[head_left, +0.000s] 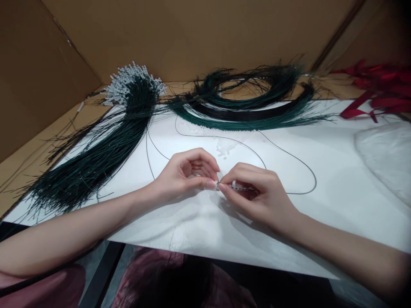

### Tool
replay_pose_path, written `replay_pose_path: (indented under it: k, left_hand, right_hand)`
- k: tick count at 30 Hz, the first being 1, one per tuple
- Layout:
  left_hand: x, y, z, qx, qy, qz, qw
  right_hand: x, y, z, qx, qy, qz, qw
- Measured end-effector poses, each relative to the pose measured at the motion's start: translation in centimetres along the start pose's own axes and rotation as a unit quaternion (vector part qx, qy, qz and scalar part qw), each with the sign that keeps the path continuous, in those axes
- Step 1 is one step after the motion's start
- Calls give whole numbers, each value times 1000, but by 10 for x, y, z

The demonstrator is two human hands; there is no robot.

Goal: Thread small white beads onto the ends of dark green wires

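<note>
My left hand [189, 173] and my right hand [257, 188] meet over the white sheet, fingertips nearly touching. Between my left thumb and fingers is a small white piece [215, 185], partly covered by the fingertips. The right thumb and index finger are pinched at the end of a thin dark cord. White bead-like bits [239, 188] line up along it beneath my right fingers. Past that hand the dark cord [316, 179] loops out over the sheet. What exactly lies at the pinch point is too small to make out.
A bundle of dark green cords [125, 128] with white-beaded ends [131, 83] lies at left. Curved bundles of cord [244, 117] lie at the back. Small white pieces [224, 145] are scattered before them. Red ribbons [382, 90] and a clear plastic bag [385, 154] are at right. Cardboard walls [199, 38] enclose the back.
</note>
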State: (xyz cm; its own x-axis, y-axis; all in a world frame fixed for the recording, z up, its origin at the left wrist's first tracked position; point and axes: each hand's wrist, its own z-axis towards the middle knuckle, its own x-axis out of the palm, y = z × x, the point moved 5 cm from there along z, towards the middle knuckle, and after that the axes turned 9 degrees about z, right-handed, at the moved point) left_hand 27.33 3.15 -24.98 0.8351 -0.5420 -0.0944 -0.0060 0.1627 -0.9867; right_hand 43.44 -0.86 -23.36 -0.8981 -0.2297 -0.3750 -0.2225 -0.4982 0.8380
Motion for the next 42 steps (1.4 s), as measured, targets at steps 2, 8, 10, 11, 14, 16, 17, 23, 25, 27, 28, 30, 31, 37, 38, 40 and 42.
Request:
replay_pose_path:
  k: [2, 8, 10, 11, 14, 16, 17, 23, 25, 27, 28, 30, 31, 37, 38, 40, 42]
  left_hand:
    - [0, -1, 0, 9, 2, 6, 1000]
    - [1, -5, -2, 40, -1, 56, 998]
    - [3, -8, -3, 56, 2, 74, 996]
    - [3, -8, -3, 61, 4, 84, 995]
    - [6, -9, -4, 71, 8, 120, 990]
    - [8, -9, -5, 76, 10, 141, 987]
    - [8, -9, -5, 81, 10, 148, 986]
    - [8, -11, -6, 100, 10, 162, 982]
    - [7, -12, -6, 104, 7, 171, 980]
    - [7, -12, -7, 112, 9, 175, 978]
    - [7, -12, -8, 117, 11, 176, 977]
    - [8, -12, -8, 126, 16, 175, 976]
    - [8, -12, -9, 129, 18, 174, 976]
    - [7, -12, -8, 133, 10, 164, 977]
    - [7, -12, -9, 132, 8, 163, 978]
    - [6, -12, -9, 128, 8, 161, 978]
    - [7, -12, -9, 127, 11, 158, 979]
  right_hand:
    - [0, 0, 1, 3, 1, -1, 1000]
    - [-2, -1, 0, 25, -7, -1, 1000]
    - [-2, 0, 0, 22, -9, -6, 1000]
    - [-2, 0, -1, 17, -9, -10, 1000]
    - [-1, 1, 0, 5, -9, -22, 1000]
    - [0, 1, 1, -1, -12, -28, 1000]
    - [0, 1, 1, -1, -15, -30, 999]
    - [-1, 1, 3, 11, -20, -26, 999]
    - [-1, 1, 3, 17, -19, -18, 1000]
    - [-1, 0, 2, 28, -22, -10, 999]
    - [-1, -1, 2, 36, -25, -6, 999]
    - [-1, -4, 1, 53, -29, 4, 998]
    - [-1, -5, 1, 61, -28, 9, 998]
    - [-2, -2, 2, 34, -21, -19, 999]
    - [-3, -1, 2, 25, -24, -27, 999]
    - [-3, 1, 2, 12, -25, -34, 999]
    - [-2, 1, 2, 8, -24, -34, 999]
